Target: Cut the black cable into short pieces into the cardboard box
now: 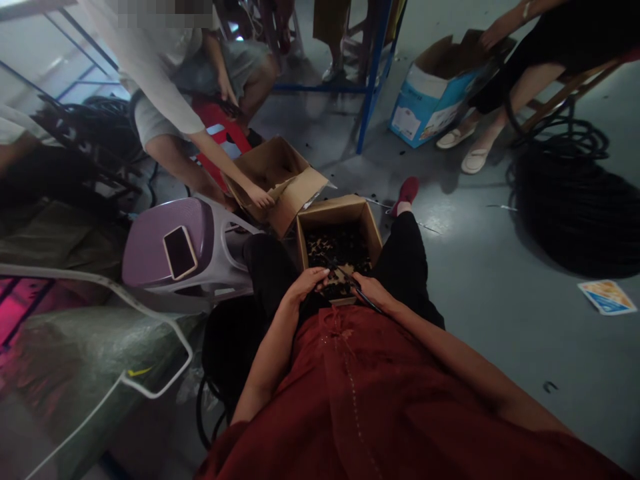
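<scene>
Both hands meet over an open cardboard box (373,230) between my knees, with many small black pieces (345,240) inside. My left hand (311,283) is closed, thumb and fingers pinched together at the box's near side; something small and dark at its fingertips is too blurred to name. My right hand (371,291) is closed around a long, thin black thing (369,302) that runs back towards my wrist. Its dark tip points at the left hand's fingers. Whether it is a tool handle or a cord, I cannot tell.
A second open box (300,193) touches mine, with a co-worker's hand (260,196) at it. Left stands a purple stool (145,243) bearing a phone (180,253). Black hose coils (575,200) lie right. Further off, another person's hand (497,32) rests at a blue-white box (425,103).
</scene>
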Demonstrator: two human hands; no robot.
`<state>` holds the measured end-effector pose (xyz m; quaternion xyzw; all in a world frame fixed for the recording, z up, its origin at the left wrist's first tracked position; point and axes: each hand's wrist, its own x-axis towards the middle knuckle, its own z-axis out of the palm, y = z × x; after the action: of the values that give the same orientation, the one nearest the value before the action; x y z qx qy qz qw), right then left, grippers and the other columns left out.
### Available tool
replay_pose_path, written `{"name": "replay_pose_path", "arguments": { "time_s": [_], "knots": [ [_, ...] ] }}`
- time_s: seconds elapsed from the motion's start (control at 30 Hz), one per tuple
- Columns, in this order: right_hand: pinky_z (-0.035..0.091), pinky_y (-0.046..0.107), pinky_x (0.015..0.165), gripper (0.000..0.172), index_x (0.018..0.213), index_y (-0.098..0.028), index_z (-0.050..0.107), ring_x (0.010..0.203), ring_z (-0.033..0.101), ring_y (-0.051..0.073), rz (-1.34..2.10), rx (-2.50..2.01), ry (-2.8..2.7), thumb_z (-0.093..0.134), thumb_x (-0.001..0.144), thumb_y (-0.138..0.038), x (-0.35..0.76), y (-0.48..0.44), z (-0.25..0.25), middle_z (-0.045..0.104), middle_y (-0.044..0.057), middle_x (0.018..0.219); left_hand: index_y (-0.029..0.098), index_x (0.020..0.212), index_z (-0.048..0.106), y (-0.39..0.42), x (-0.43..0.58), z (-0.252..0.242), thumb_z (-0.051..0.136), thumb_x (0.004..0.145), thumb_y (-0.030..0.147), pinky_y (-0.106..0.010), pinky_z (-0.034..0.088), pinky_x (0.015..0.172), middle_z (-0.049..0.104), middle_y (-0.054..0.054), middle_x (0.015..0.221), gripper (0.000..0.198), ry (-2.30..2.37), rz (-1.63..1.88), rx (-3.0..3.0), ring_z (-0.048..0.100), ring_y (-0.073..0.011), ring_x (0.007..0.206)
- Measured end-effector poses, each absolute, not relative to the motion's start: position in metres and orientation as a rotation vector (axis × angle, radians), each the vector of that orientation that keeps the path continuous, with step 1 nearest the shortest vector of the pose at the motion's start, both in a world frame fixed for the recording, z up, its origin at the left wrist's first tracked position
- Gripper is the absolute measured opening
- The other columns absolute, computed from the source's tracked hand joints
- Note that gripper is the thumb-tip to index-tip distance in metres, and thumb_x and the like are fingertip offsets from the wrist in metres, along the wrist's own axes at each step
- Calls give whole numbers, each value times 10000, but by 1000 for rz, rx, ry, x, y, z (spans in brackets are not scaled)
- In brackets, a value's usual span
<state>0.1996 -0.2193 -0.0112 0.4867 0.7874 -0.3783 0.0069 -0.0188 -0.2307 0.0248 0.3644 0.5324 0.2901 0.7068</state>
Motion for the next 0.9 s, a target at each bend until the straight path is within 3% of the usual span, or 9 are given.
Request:
{"name": "replay_pose_path", "arguments": {
  "time_s": [0.9],
  "knots": [
    [310,226,582,176,970,-206,549,679,602,176,-1120,1601,2381,486,825,-284,199,-219,-10,645,50,771,80,937,615,-229,-20,18,638,714,539,-184,200,399,499,38,596,511,1172,671,739,327,-23,406]
  ]
}}
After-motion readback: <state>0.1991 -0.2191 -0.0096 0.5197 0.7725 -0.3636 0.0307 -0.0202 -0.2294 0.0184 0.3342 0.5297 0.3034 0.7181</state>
